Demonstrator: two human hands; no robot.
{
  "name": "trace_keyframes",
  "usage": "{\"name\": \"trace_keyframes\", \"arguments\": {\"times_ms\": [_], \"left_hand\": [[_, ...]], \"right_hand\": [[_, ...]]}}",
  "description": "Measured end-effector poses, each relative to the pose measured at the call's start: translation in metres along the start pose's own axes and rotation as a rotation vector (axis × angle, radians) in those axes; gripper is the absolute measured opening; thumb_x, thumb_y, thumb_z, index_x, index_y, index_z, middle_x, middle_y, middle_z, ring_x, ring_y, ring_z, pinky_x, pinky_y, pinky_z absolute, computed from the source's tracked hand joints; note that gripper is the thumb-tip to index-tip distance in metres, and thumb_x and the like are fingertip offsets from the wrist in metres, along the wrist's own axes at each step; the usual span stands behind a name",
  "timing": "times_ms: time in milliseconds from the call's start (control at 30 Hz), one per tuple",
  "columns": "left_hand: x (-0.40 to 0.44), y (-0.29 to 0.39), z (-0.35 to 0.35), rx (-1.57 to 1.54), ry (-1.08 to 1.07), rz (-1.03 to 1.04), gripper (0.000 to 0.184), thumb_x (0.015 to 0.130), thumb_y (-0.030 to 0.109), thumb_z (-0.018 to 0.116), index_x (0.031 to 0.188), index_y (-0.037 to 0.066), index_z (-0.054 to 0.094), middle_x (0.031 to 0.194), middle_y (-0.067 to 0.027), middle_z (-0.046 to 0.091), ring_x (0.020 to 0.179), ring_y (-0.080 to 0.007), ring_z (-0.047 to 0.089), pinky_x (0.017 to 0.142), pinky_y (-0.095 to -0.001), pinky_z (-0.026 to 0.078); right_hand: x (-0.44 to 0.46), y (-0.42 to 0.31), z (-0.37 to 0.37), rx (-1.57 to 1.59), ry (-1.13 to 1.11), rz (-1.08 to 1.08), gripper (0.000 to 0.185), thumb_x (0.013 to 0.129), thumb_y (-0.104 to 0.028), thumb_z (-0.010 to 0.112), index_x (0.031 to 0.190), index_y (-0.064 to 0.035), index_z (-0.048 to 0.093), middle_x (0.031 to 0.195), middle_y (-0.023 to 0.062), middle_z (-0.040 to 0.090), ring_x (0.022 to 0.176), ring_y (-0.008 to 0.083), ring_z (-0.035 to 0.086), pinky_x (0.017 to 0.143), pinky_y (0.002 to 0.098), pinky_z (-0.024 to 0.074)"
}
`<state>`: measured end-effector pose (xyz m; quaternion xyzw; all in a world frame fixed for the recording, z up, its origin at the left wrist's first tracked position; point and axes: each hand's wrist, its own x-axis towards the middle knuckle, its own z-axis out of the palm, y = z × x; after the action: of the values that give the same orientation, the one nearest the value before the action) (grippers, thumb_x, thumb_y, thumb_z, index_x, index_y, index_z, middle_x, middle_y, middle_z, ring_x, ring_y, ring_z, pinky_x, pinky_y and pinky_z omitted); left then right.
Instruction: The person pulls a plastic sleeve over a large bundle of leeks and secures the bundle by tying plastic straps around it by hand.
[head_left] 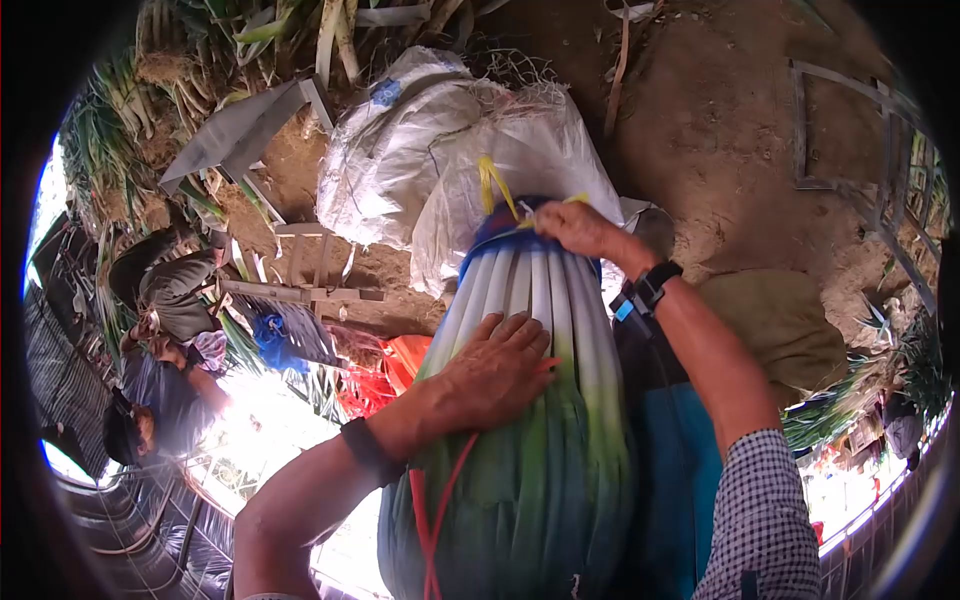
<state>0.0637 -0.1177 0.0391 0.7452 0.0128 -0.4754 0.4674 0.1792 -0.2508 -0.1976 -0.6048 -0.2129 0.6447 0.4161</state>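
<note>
A large bundle of leeks lies lengthwise in front of me, white stalks away from me and green leaves toward me. Its far end is wrapped in a blue cover. Yellow string loops up from that cover. My right hand is closed at the cover's edge, pinching the yellow string. Flat across the stalks rests my left hand, fingers stretched out. A red strip crosses the leaves and passes under this hand.
White woven sacks lie on the dirt floor beyond the bundle. More leeks are piled at the upper left. Another person sits at the left. Metal frames stand at the right, and orange-red plastic lies beside the bundle.
</note>
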Motion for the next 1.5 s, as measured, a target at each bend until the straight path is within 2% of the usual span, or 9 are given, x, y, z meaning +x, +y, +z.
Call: {"name": "trace_keyframes", "arguments": {"times_ms": [33, 100, 233, 400, 500, 700, 933, 1167, 1500], "left_hand": [[0.001, -0.001, 0.002, 0.007, -0.009, -0.009, 0.052, 0.095, 0.032, 0.049, 0.127, -0.008, 0.046, 0.135, -0.0251, 0.044, 0.134, -0.038, 0.035, 0.113, -0.0514, 0.023], [0.004, 0.001, 0.002, 0.011, -0.037, -0.014, 0.052, 0.095, 0.032, 0.049, 0.127, -0.009, 0.046, 0.135, -0.0246, 0.045, 0.135, -0.0367, 0.035, 0.113, -0.0515, 0.023], [0.0, 0.001, -0.001, -0.08, -0.13, -0.04, 0.054, 0.096, 0.032, 0.048, 0.13, -0.009, 0.043, 0.138, -0.0245, 0.043, 0.137, -0.0366, 0.033, 0.114, -0.0519, 0.022], [0.006, -0.001, -0.007, -0.037, -0.144, -0.077, 0.06, 0.098, 0.036, 0.043, 0.136, -0.009, 0.038, 0.143, -0.0245, 0.039, 0.14, -0.0354, 0.031, 0.115, -0.052, 0.02], [0.005, 0.002, 0.008, -0.053, -0.136, -0.053, 0.06, 0.098, 0.036, 0.043, 0.136, -0.009, 0.038, 0.144, -0.0247, 0.038, 0.139, -0.0357, 0.031, 0.115, -0.0515, 0.02], [0.005, -0.005, 0.004, -0.067, -0.098, -0.029, 0.06, 0.097, 0.036, 0.044, 0.136, -0.01, 0.039, 0.143, -0.0265, 0.039, 0.139, -0.0369, 0.032, 0.115, -0.0501, 0.021], [0.005, -0.008, 0.008, -0.091, -0.063, -0.043, 0.06, 0.097, 0.036, 0.044, 0.135, -0.011, 0.039, 0.145, -0.0271, 0.037, 0.14, -0.037, 0.029, 0.117, -0.0487, 0.018], [0.006, -0.007, 0.009, -0.109, -0.076, 0.025, 0.051, 0.096, 0.034, 0.045, 0.126, -0.007, 0.047, 0.134, -0.0254, 0.046, 0.132, -0.0361, 0.04, 0.11, -0.0509, 0.027], [0.0, -0.001, 0.028, -0.031, 0.308, -0.046, 0.044, 0.092, 0.036, 0.052, 0.111, -0.004, 0.056, 0.118, -0.0207, 0.052, 0.12, -0.0358, 0.046, 0.102, -0.0491, 0.034]], "right_hand": [[0.011, -0.013, -0.012, -0.222, -0.015, -0.06, 0.029, 0.096, -0.025, 0.053, 0.106, -0.0002, 0.065, 0.09, 0.0133, 0.069, 0.087, 0.0239, 0.066, 0.08, 0.0343, 0.05], [0.026, -0.047, -0.016, -0.305, -0.08, -0.023, 0.036, 0.096, -0.03, 0.045, 0.109, -0.0012, 0.062, 0.102, 0.0196, 0.067, 0.097, 0.0356, 0.062, 0.087, 0.0424, 0.0472], [0.006, 0.049, 0.039, -0.589, -0.172, -0.118, 0.05, 0.098, -0.034, 0.041, 0.13, 0.0031, 0.05, 0.141, 0.0227, 0.045, 0.134, 0.0364, 0.038, 0.113, 0.043, 0.0285], [0.003, -0.008, -0.01, -0.225, -0.213, 0.209, 0.057, 0.098, -0.044, 0.043, 0.126, 0.0047, 0.054, 0.124, 0.0215, 0.061, 0.118, 0.0383, 0.056, 0.098, 0.0389, 0.0445], [-0.003, 0.002, -0.028, -0.186, 0.238, 0.09, 0.066, 0.094, -0.055, 0.046, 0.114, 0.006, 0.062, 0.112, 0.0245, 0.066, 0.107, 0.0403, 0.062, 0.087, 0.0385, 0.0496], [-0.001, -0.006, -0.031, -0.578, -0.08, 0.589, 0.072, 0.086, -0.065, 0.05, 0.093, 0.0035, 0.071, 0.099, 0.0303, 0.067, 0.1, 0.0412, 0.065, 0.083, 0.0431, 0.0498], [0.046, -0.028, 0.029, -0.08, -0.052, 0.112, 0.033, 0.084, -0.033, 0.069, 0.084, -0.0002, 0.069, 0.066, 0.0093, 0.062, 0.063, 0.016, 0.057, 0.062, 0.0343, 0.0468], [-0.062, -0.102, 0.035, 0.006, -0.125, -0.275, 0.016, 0.091, -0.015, 0.063, 0.086, 0.0005, 0.064, 0.066, 0.0028, 0.056, 0.063, 0.0093, 0.051, 0.058, 0.0301, 0.0425], [-0.11, -0.114, 0.009, 0.398, 0.205, 0.177, 0.013, 0.095, -0.013, 0.059, 0.089, -0.0013, 0.063, 0.075, 0.0, 0.059, 0.065, 0.0047, 0.051, 0.054, 0.0236, 0.0432]]}}
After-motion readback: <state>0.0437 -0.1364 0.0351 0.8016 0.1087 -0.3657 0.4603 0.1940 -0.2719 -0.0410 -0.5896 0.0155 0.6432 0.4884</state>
